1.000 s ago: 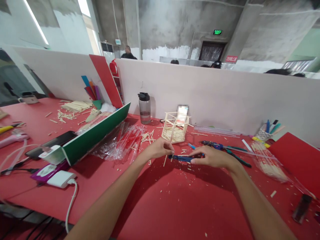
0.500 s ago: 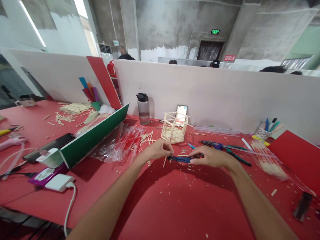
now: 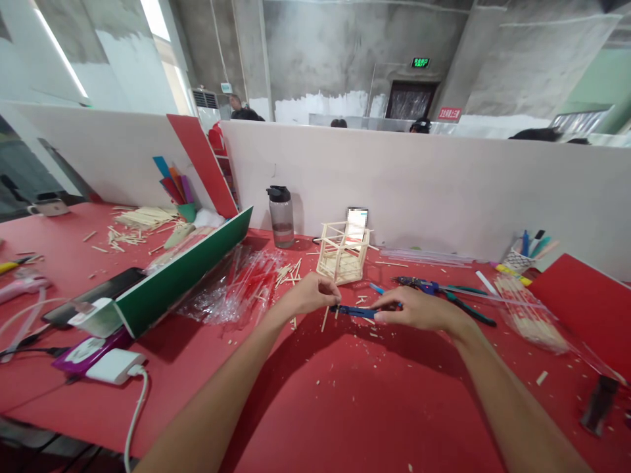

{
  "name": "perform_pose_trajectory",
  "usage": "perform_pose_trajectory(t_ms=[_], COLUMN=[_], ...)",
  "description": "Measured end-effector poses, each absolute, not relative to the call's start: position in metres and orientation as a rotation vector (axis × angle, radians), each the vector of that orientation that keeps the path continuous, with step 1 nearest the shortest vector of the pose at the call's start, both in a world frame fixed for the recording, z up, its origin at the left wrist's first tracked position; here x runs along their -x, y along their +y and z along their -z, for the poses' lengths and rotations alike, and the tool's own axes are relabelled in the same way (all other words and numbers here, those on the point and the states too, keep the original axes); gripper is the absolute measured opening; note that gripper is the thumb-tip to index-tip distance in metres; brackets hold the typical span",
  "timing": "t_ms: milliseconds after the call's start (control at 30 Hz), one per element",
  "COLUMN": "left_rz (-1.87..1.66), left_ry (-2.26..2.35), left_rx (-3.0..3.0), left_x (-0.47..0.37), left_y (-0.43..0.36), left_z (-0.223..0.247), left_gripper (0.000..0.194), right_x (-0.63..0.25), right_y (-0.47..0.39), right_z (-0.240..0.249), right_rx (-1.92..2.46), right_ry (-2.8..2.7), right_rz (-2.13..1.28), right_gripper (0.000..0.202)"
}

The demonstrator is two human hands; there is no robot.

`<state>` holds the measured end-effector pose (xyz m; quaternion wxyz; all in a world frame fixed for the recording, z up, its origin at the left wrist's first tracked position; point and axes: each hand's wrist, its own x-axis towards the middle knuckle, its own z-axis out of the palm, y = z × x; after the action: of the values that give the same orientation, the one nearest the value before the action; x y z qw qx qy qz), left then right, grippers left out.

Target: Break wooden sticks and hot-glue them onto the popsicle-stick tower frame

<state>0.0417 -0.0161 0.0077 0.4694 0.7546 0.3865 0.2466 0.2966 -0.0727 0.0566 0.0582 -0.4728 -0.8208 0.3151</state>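
My right hand (image 3: 417, 310) is closed around a slim blue utility knife (image 3: 359, 312), which lies low over the table and points left. Beside the knife's dark tip, my left hand (image 3: 314, 293) pinches a thin wooden stick (image 3: 337, 314), mostly covered by the fingers and the knife. Another loose stick (image 3: 324, 319) lies just below the left fingertips. Behind both hands stands a many-sided frame (image 3: 340, 257) built from wooden sticks.
A phone (image 3: 357, 223) leans behind the frame. Left of it stand a water bottle (image 3: 281, 220), plastic-wrapped sticks (image 3: 236, 282) and a green board (image 3: 187, 276). Pliers (image 3: 461, 305), a stick bundle (image 3: 530, 312) and a pen holder (image 3: 520, 261) are on the right. Wood scraps dot the red table (image 3: 345, 407).
The camera view has shifted slightly. Both hands keep nearly the same place, and the knife looks turned a little between them.
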Motion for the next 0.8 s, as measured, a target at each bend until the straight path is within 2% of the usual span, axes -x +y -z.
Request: perform_pose_trajectory(t_ms=[433,667,733,800], left_rz=[-0.761,-0.377,-0.364,-0.475], left_ry=[1.056,0.857,0.863,0.918], left_rx=[-1.790,-1.967,-1.982,-1.996], left_x=[-0.037,-0.044,-0.049,-0.051], left_y=[-0.006,-0.006,-0.011,-0.016], left_z=[0.001,0.026,0.026,0.020], left_gripper=[0.013,0.011,0.013,0.024], right_x=[-0.308,-0.327,-0.330,-0.331], right_y=[-0.078,-0.093,-0.095,-0.095], right_z=[-0.050,-0.046,-0.041,-0.036], right_rx=[1.500,1.607,1.613,1.602], right_ry=[-2.416,-2.272,-2.242,-2.228], right_rz=[-0.875,-0.832,-0.841,-0.844], right_gripper=[0.042,0.052,0.053,0.052])
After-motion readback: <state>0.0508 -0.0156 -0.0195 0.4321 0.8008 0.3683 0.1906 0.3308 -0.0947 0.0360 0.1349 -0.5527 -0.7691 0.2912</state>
